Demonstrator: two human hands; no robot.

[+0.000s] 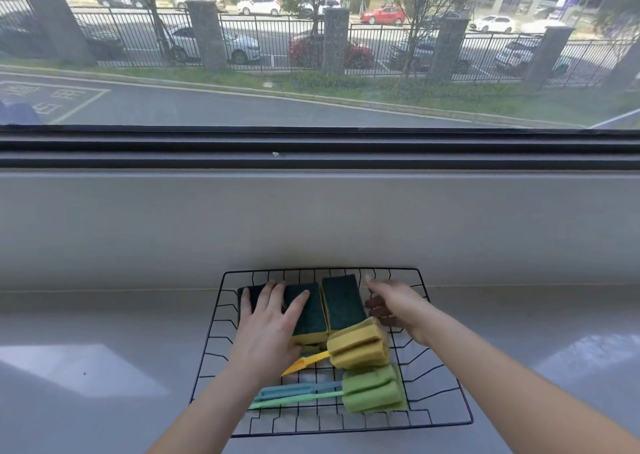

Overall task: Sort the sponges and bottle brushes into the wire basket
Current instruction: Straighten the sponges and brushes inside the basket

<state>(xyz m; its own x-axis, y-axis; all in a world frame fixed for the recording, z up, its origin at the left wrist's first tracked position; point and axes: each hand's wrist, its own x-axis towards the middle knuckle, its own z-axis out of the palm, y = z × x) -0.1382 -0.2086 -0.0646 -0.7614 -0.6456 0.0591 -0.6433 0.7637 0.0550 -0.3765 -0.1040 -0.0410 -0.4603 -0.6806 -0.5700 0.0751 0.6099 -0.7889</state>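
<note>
Sponges (308,310) under flat, spread left hand (268,318); right hand (393,303) open, empty.

Colour notes from my feed. Wire basket (446,377): black, open grid pattern. Two sponges I can read clearly, the middle sponge (309,310) and the right sponge (343,301): dark green scouring tops over yellow bodies. Third sponge (250,296), far left: I see only dark green, nearly black. Yellow bottle brush (358,344): mustard-yellow foam head, brighter yellow handle. Green bottle brush (375,389): light green foam head, pale mint handle. Blue handle (301,389) beside it: muted teal-blue. Counter (104,349): plain pale grey with white glare patches. Window frame (311,149): dark grey.
</note>
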